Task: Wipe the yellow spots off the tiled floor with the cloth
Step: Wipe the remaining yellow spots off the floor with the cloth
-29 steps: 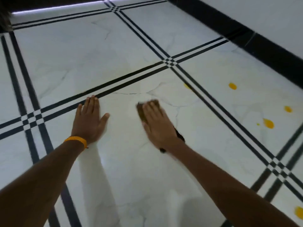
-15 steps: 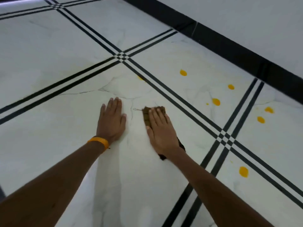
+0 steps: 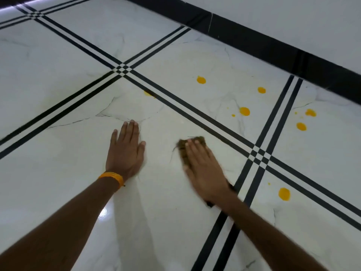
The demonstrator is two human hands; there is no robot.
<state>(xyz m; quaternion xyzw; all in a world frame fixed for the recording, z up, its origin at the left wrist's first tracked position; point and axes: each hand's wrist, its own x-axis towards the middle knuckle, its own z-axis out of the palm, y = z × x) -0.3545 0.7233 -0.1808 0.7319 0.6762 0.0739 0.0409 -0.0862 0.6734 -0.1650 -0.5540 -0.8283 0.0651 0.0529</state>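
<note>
Here the cloth (image 3: 182,148) lies flat under the right hand (image 3: 205,171).

Brown cloth (image 3: 183,151) — flat on white floor (image 3: 58,173)

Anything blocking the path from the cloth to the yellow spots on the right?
Nothing visible. Between the cloth under the right hand and the yellow spots lies only bare floor crossed by flat black inlay lines.

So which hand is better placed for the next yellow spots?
Right. The right hand presses the cloth flat, and the yellow spots lie on its side. The left hand rests bare on the floor, farther away.
</note>
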